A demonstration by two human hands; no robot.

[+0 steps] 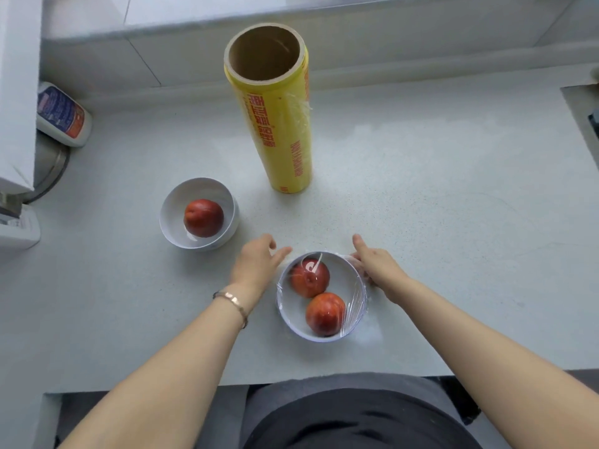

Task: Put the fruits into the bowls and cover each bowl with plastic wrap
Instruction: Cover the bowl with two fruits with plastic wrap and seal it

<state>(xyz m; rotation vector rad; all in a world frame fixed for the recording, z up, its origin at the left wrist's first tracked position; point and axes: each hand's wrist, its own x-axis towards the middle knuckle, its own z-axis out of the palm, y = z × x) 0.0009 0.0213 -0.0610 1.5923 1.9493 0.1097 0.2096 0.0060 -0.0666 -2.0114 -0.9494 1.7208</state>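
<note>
Near bowl (280,303) w/ 2 fruits (325,314) sits at counter (437,189) front under wrap (352,307); right hand (376,265) pinches bunched wrap at its right rim, left hand (254,264) loose-fingered, holding nothing, by left rim: pull taut & press edges down all round the wall

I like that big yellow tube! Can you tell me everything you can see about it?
The yellow roll of plastic wrap stands upright on the pale speckled counter, farther back than the bowl with one fruit. Its core is a brown cardboard tube, hollow and open at the top. The outside is yellow with red writing, and a loose, crinkled bit of clear film shows on its upper right side. Only the counter touches it.
</note>
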